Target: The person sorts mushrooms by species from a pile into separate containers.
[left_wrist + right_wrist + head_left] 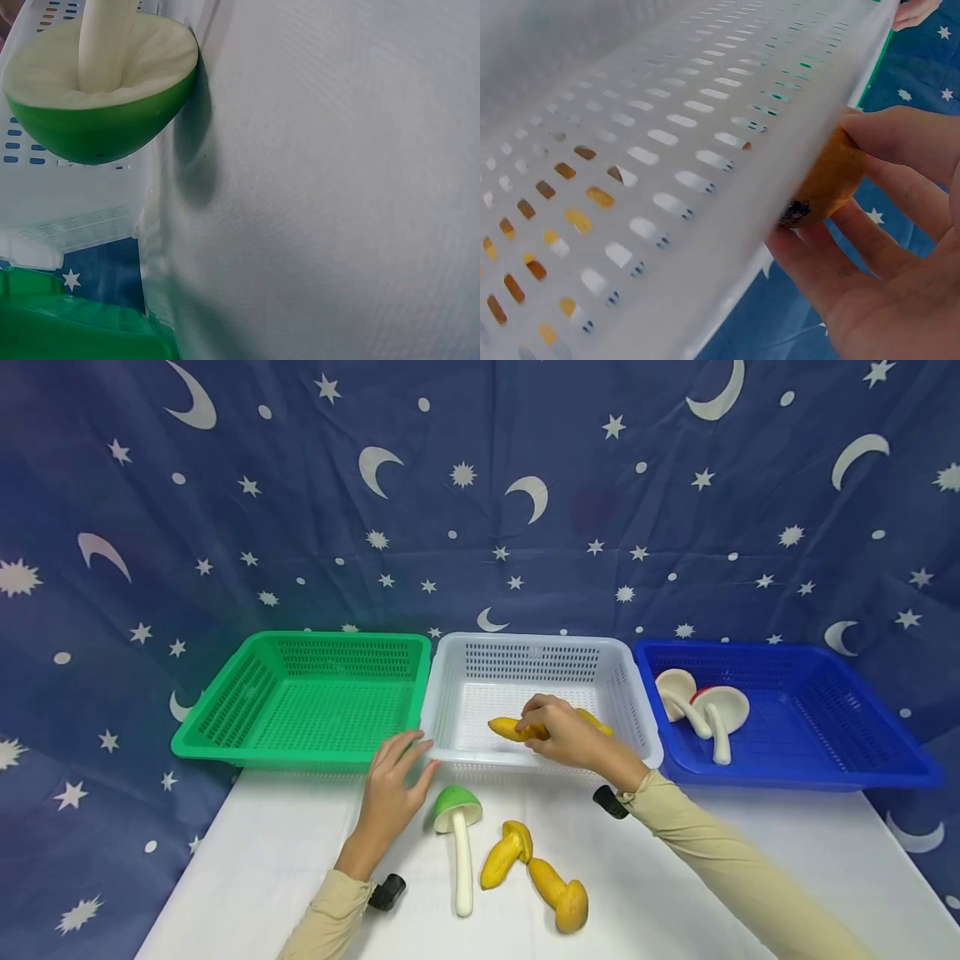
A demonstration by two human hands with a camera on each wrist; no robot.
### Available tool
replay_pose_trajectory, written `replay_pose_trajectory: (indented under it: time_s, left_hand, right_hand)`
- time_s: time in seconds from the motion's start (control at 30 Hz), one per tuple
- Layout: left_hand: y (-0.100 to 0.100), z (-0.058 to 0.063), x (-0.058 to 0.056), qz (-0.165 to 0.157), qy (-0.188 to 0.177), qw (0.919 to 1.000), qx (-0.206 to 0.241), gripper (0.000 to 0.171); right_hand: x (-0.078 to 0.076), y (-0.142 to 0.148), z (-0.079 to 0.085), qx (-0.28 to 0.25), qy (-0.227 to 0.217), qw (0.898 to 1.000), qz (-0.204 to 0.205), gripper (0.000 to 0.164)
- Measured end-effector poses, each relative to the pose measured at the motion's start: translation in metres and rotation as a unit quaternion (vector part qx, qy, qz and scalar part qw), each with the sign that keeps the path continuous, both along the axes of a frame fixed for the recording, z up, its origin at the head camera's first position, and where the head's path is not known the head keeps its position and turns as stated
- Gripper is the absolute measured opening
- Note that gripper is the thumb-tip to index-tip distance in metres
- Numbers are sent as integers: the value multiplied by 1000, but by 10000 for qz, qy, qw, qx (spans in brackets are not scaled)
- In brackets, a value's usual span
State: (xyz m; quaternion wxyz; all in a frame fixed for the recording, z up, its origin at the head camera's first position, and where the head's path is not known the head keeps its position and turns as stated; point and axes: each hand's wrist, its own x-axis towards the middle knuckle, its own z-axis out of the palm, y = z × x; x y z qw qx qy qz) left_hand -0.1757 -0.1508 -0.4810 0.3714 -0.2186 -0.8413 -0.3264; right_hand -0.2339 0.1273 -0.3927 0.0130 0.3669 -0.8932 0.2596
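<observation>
My right hand (566, 731) pinches a yellow toy mushroom (506, 727) over the white basket (542, 760). From the right wrist, that mushroom shows between thumb and fingers, partly hidden by the basket's rim. Another yellow mushroom (596, 721) lies inside the basket, partly covered by my hand. My left hand (393, 793) is at the front corner where the white and green baskets meet, its fingers spread and holding nothing. Beside it on the table lies a green-capped mushroom (462, 860), its cap (105, 120) large in the left wrist view. Two yellow mushrooms, one (502, 860) touching another (558, 895), lie nearby.
To the left stands the green basket (300, 755). The blue basket (810, 777) on the right contains two pale mushrooms (722, 712), one showing a red edge. All three baskets stand along the back of the white table (675, 877), before a blue star-and-moon cloth (570, 568).
</observation>
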Motion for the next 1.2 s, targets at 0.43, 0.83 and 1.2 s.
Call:
replay_pose_trajectory:
  time_s: [0.43,0.83,1.2]
  left_hand:
    - [1,-2,4,45,152,9999,-19,31]
    - [0,-2,4,28,80,10000,-27,32]
    - [0,-1,1,48,122,9999,-69,32]
  right_hand:
    - [-12,-5,-22,4,-196,9998,28,19]
    - [-21,-8,-28,55,-558,9983,-124,17]
    - [-22,-7,-27,-3,-459,9985,-283,15]
